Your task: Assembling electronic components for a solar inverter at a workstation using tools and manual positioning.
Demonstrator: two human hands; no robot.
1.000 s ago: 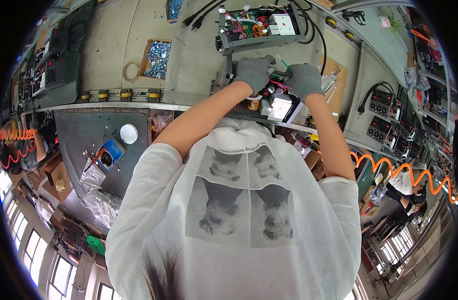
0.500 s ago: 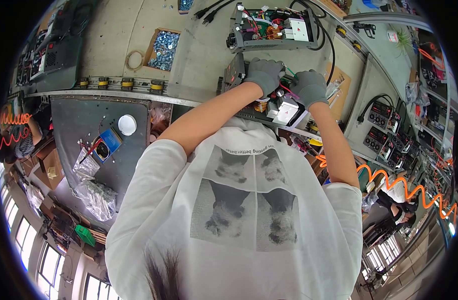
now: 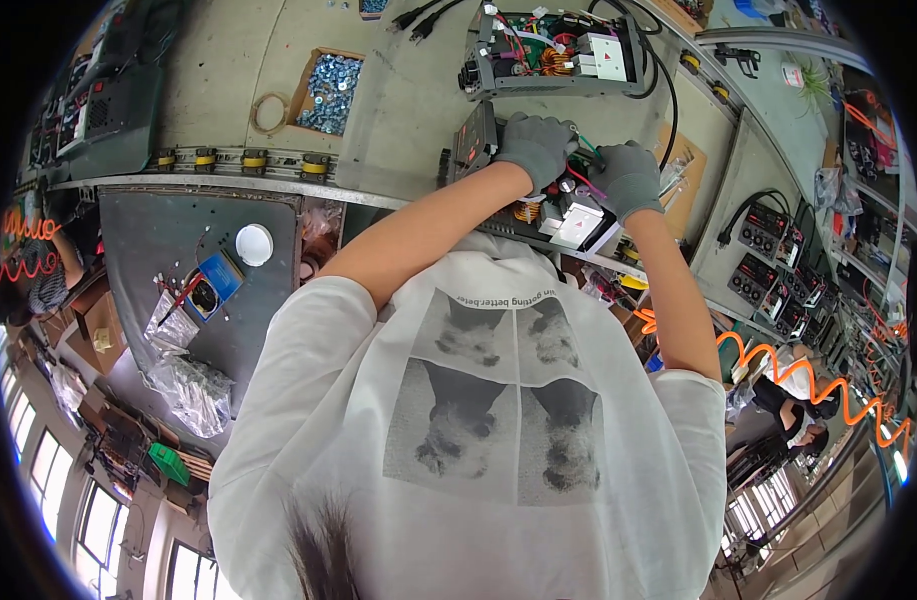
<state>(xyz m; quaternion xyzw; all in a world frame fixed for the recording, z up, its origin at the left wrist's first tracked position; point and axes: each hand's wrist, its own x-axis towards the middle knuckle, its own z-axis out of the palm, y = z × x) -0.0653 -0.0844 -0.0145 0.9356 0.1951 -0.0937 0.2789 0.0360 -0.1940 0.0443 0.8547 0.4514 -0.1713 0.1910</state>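
Observation:
An open electronic unit (image 3: 576, 226) with a dark case, a copper coil and white blocks lies close to my body at the bench edge. Both my hands wear grey gloves and are over its far side. My left hand (image 3: 539, 150) is closed beside the unit's dark front panel (image 3: 475, 138), fingers curled down. Closed as well, my right hand (image 3: 629, 180) is a little to the right, above the white block. A green wire (image 3: 587, 143) and a pink wire (image 3: 585, 182) show between the hands. What the fingertips grip is hidden by the gloves.
Beyond my hands stands a second open unit (image 3: 554, 62) with black cables (image 3: 671, 110). A box of metal fasteners (image 3: 331, 95) and a tape ring (image 3: 270, 114) lie to the left. Rollers (image 3: 255, 160) line the bench edge. An orange coiled hose (image 3: 779, 365) hangs at right.
The view has shifted slightly. My right hand has edged a little to the right, while my left stays at nearly the same place over the unit.

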